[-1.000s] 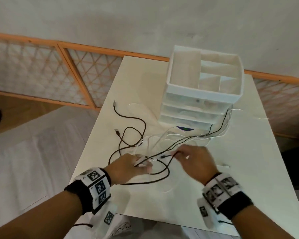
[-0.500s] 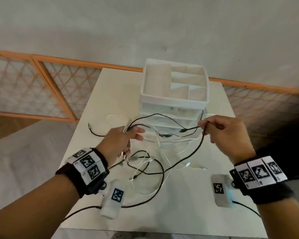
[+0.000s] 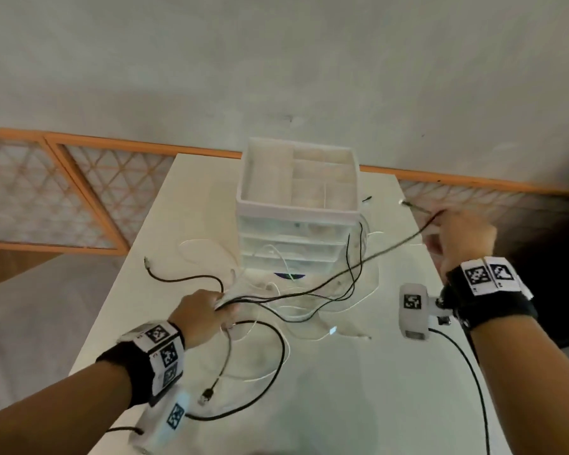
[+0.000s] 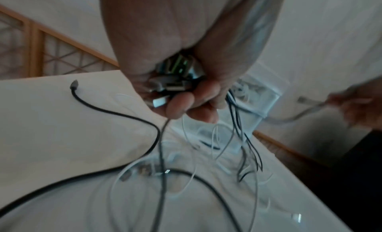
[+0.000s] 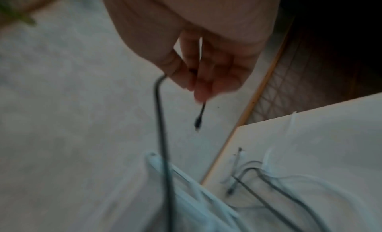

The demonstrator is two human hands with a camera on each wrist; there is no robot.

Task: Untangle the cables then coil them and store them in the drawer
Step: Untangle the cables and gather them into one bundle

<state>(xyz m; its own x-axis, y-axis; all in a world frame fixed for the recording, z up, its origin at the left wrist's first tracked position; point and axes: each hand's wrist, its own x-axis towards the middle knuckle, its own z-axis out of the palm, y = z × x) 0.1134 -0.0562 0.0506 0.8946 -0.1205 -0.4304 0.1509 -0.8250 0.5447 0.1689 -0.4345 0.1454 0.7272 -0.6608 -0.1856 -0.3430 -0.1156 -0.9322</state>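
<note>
Hands: left hand (image 3: 200, 315) clutching several cable plugs (image 4: 169, 86), right hand (image 3: 462, 239) pinching one black cable (image 3: 391, 247).

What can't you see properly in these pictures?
- Drawer unit, head view: what is inside its drawers; the cloudy fronts hide it.
- Left hand, left wrist view: how many cable plugs are in its grip; curled fingers and blur cover them.
- Right hand, right wrist view: the black cable tip's plug type; too blurred.
- Cables, head view: which white one crosses which; too thin.
</note>
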